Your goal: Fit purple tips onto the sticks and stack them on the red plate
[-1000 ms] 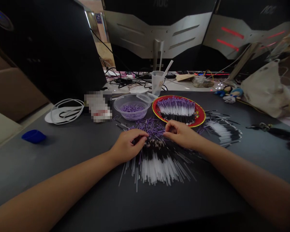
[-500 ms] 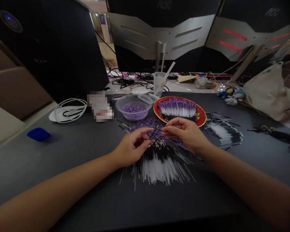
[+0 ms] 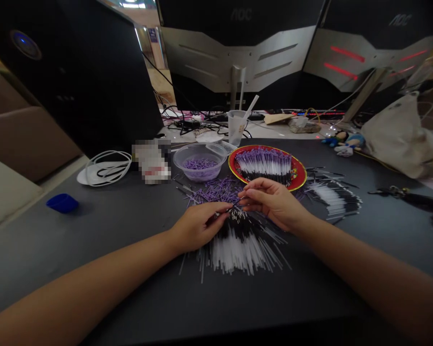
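Note:
A fanned pile of thin black-and-white refill tubes lies on the dark desk mat in front of me. My left hand rests on the pile's left side, fingers pinched on one thin tube. My right hand hovers just to its right, fingers pinched on something small at the tube's tip. Loose purple caps are scattered just beyond both hands. A red plate behind them carries a neat row of purple-capped tubes.
A clear plastic tub of purple caps stands left of the plate. More tubes lie to the right. A blue cap, a coiled white cable, a plastic cup, a white bag and monitor backs ring the mat.
Both hands lifted from the pile and drew together; the fingertips now meet at one tube's tip. The view shifted slightly.

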A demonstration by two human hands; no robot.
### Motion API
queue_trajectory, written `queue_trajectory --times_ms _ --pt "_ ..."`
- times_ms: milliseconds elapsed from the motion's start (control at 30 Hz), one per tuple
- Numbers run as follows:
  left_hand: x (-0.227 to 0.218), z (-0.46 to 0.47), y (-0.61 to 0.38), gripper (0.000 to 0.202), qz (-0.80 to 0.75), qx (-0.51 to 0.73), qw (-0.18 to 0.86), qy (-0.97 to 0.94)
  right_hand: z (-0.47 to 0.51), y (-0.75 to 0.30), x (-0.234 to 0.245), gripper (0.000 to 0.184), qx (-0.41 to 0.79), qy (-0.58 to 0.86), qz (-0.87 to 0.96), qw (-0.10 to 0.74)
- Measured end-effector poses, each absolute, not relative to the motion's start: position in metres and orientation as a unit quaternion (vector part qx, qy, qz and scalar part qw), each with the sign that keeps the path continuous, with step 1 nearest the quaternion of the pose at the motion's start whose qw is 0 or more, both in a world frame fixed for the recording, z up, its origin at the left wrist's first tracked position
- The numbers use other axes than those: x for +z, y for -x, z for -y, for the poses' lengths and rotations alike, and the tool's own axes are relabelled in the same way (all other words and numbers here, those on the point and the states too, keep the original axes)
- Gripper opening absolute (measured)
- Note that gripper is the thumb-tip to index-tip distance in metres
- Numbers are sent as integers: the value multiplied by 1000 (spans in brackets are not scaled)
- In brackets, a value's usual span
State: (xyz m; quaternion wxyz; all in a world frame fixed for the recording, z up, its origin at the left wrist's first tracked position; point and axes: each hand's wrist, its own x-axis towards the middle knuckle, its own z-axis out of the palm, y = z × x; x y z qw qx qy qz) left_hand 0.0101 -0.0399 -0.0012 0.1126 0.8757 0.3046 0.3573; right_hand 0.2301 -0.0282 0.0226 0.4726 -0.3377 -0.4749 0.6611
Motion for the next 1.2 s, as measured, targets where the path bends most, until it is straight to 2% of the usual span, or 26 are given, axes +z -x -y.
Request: queue_trajectory --times_ms 133,333,600,767,867,1033,1200 --pt "-1 41 -9 26 -302 357 134 -874 30 -227 22 21 670 341 483 449" --pt "-1 42 -9 26 -319 355 159 -864 31 -227 23 20 647 344 493 469" --pt "-3 42 -10 26 -331 352 171 -859 32 -227 22 22 624 361 523 454" --pt "-2 44 -10 34 -326 347 198 -857 36 -222 16 18 618 345 577 407" --pt "-2 44 -10 35 -318 345 189 -863 38 -219 14 22 608 347 608 375" --pt "0 41 -11 23 -333 369 156 -854 35 -222 17 14 546 375 632 403" --pt "-1 28 -8 16 -460 406 151 -775 33 -228 23 14 460 409 615 493"
